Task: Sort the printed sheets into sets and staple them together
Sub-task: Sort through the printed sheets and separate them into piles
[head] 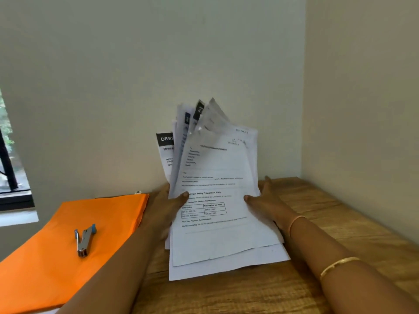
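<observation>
Both the left hand (166, 206) & right hand (264, 200) pinch the fanned printed sheets (217, 177) by their side edges, just right of the orange folder (56, 257) w/ stapler (84, 240); light, floppy, slippery, so prob. best gripped low.

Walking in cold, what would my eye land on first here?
First, the fanned stack of white printed sheets held tilted up at centre, the left hand and right hand gripping its sides. Next, the bright orange flat folder lying left on the wooden table, with a silver metal stapler resting on it.
</observation>
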`<action>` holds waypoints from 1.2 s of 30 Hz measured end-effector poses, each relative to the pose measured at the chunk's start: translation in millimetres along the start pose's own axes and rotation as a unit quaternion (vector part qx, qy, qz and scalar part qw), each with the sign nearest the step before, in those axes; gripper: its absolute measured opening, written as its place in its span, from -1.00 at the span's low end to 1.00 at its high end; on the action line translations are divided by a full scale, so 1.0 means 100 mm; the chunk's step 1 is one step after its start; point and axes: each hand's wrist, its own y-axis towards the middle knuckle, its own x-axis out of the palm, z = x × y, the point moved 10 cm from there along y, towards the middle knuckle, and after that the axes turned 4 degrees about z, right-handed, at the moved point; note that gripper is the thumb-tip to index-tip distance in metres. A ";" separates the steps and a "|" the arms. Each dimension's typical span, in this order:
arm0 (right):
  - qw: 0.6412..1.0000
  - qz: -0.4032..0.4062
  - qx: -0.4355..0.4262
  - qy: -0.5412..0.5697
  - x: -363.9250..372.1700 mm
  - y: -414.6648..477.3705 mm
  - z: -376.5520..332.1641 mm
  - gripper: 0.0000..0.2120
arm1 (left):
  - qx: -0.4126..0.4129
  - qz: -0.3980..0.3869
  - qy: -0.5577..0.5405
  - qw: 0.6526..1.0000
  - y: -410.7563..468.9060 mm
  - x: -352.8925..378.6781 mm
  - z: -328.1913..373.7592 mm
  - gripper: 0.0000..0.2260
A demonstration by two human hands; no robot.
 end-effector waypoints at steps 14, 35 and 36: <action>0.971 0.157 -0.173 0.043 -0.41 -0.26 -0.92 -0.95 | 0.196 0.071 -0.047 0.977 -0.22 0.00 0.73 -0.79; 0.961 0.099 -0.196 0.171 -0.17 -0.30 -0.82 -0.79 | 0.251 0.121 0.070 0.958 -0.32 -0.02 0.86 -0.76; 0.960 0.103 -0.197 0.169 -0.19 -0.30 -0.82 -0.79 | 0.252 0.120 0.065 0.958 -0.32 -0.02 0.86 -0.79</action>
